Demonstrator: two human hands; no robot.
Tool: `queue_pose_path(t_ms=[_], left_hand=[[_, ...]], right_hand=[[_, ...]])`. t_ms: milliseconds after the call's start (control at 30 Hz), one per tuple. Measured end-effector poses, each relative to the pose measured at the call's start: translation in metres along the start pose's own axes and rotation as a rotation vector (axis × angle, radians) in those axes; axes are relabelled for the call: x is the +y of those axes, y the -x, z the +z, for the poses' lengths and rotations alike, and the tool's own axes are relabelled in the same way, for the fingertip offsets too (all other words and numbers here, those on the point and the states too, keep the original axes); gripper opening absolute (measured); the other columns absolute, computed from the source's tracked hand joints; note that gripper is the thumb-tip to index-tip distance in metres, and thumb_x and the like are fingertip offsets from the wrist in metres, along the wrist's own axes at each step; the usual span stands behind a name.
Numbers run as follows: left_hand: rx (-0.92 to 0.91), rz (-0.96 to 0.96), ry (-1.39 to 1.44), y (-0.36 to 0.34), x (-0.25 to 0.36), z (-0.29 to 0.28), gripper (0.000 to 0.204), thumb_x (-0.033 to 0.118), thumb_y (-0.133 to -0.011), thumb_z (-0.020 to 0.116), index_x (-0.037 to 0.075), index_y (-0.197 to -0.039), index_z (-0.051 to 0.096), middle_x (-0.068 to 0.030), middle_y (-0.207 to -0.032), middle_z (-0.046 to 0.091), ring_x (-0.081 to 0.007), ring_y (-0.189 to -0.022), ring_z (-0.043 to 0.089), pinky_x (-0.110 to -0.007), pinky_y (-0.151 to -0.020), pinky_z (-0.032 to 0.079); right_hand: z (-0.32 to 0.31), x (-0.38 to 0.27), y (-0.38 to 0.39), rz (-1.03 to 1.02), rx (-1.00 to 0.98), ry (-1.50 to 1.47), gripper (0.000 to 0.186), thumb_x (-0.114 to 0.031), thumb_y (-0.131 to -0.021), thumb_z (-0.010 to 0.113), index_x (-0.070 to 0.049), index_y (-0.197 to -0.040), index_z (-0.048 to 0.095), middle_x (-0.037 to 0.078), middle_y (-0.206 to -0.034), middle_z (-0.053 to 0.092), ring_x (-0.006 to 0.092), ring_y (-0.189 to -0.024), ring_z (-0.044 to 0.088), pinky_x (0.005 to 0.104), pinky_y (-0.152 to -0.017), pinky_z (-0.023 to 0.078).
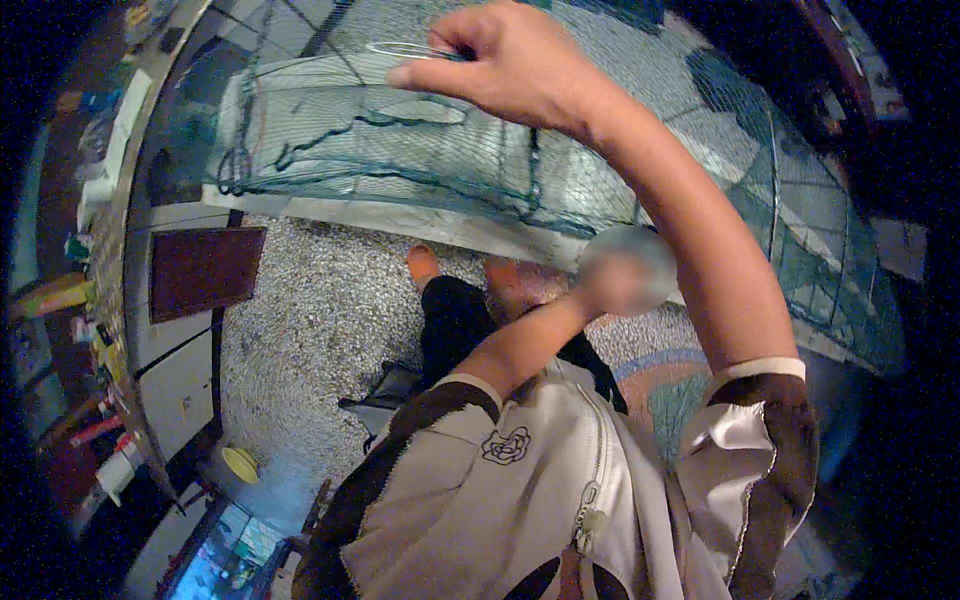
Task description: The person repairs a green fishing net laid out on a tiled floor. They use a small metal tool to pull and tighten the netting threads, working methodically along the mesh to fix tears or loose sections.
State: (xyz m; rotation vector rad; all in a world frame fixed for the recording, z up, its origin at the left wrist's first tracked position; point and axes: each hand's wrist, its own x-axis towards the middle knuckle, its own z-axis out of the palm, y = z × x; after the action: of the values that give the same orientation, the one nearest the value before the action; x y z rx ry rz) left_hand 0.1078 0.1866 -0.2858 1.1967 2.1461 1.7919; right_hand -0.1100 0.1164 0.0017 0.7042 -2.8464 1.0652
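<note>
Pale zipped top nearest; beyond it, a raised right hand pinches a thin pale loop.
That hand's fingers are curled nearly closed on the loop. Lower, the left hand is blurred by the near edge of the green netting, so I can't tell its fingers' state. Mesh spreads beneath the loop, dark cord lying along it, pebbled floor showing alongside. To my eye, the loop could snag if it dips into that fine mesh.

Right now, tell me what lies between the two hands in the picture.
In the head view, green netting, then a pale edge, lies between the raised right hand and the lower, blurred left hand.
</note>
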Motion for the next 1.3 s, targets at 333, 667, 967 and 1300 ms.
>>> queue_pose_path(t_ms=[333, 667, 967, 1300], left_hand=[[-0.27, 0.08, -0.443, -0.009, 0.002, -0.018, 0.033, 0.019, -0.08, 0.046, 0.002, -0.105, 0.059, -0.0177, -0.097, 0.063, -0.0312, -0.088, 0.062, -0.048, -0.07, 0.047], [-0.199, 0.133, -0.398, -0.008, 0.025, -0.031, 0.033, 0.016, -0.079, 0.047, 0.002, -0.108, 0.057, -0.0175, -0.1, 0.061, -0.0304, -0.086, 0.06, -0.046, -0.071, 0.045], [-0.145, -0.628, 0.081, 0.012, 0.085, -0.152, 0.021, 0.015, -0.086, 0.054, 0.002, -0.101, 0.05, -0.0081, -0.082, 0.055, -0.0171, -0.063, 0.055, -0.032, -0.054, 0.045], [0.337, -0.626, 0.158, 0.022, 0.201, -0.384, 0.017, 0.006, -0.088, 0.054, 0.002, -0.103, 0.06, -0.0028, -0.081, 0.06, -0.0064, -0.062, 0.052, -0.02, -0.056, 0.044]], right_hand=[[-0.01, -0.007, 0.004, 0.073, -0.039, -0.013, 0.052, -0.055, -0.077, 0.059, -0.004, -0.063, 0.057, 0.016, -0.06, 0.056, 0.0345, -0.061, 0.057, 0.0433, -0.057, 0.044], [-0.001, -0.008, 0.009, 0.045, 0.104, -0.089, 0.048, -0.039, -0.079, 0.067, -0.002, -0.058, 0.046, 0.001, -0.052, 0.038, 0.0091, -0.051, 0.034, 0.0286, -0.047, 0.032], [-0.002, -0.009, 0.009, 0.102, 0.063, -0.095, 0.048, -0.049, -0.075, 0.064, -0.003, -0.065, 0.057, 0.014, -0.061, 0.055, 0.0273, -0.056, 0.052, 0.0383, -0.054, 0.042], [-0.009, -0.018, 0.003, 0.263, -0.156, -0.292, 0.043, -0.039, -0.08, 0.068, -0.005, -0.059, 0.051, -0.005, -0.054, 0.044, 0.0051, -0.052, 0.038, 0.0248, -0.046, 0.029]])
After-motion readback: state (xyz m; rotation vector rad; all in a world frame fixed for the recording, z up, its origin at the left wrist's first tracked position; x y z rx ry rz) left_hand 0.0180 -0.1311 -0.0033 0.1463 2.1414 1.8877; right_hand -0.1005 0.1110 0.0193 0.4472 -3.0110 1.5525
